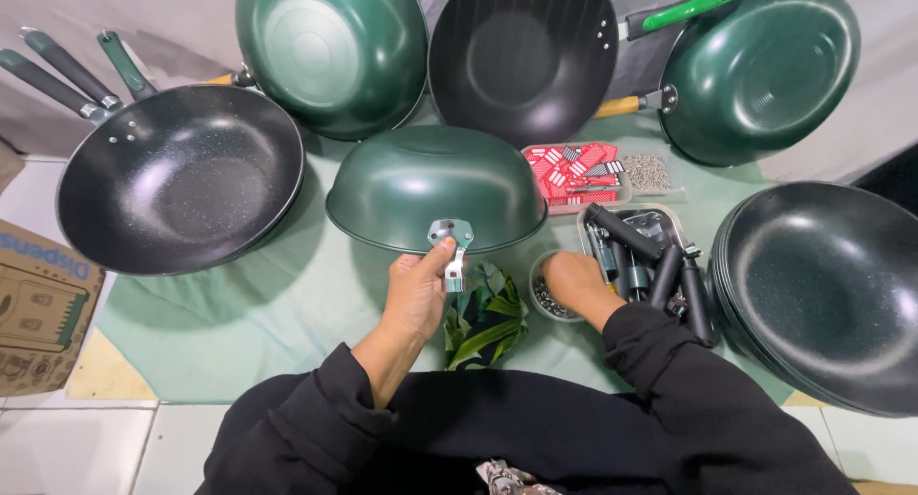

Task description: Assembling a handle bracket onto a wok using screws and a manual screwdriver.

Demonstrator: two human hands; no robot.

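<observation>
- Looking down from the head camera at a green cloth (pixel 287 313) ringed with pans, where a person in black sleeves works.
- Left hand (pixel 418 289) is closed around a small metal bracket (pixel 451 242), pinched between thumb and fingers and held against the rim of an upside-down green pan (pixel 435 184) – this pan has no handle on it.
- Right hand (pixel 574 283) is curled, fingers dipped into a small bowl of screws (pixel 547 299); whether it grips one cannot be told.
- Just right of that bowl sits a tray of black handles (pixel 645 256), with red packets (pixel 572 170) behind it.
- Finished pans with handles lie at far left (pixel 177 179) and along the back (pixel 521 55).
- Stacked at right, bare pans (pixel 827 294) show no handles – so, judging by this, much of the fitting is left.
</observation>
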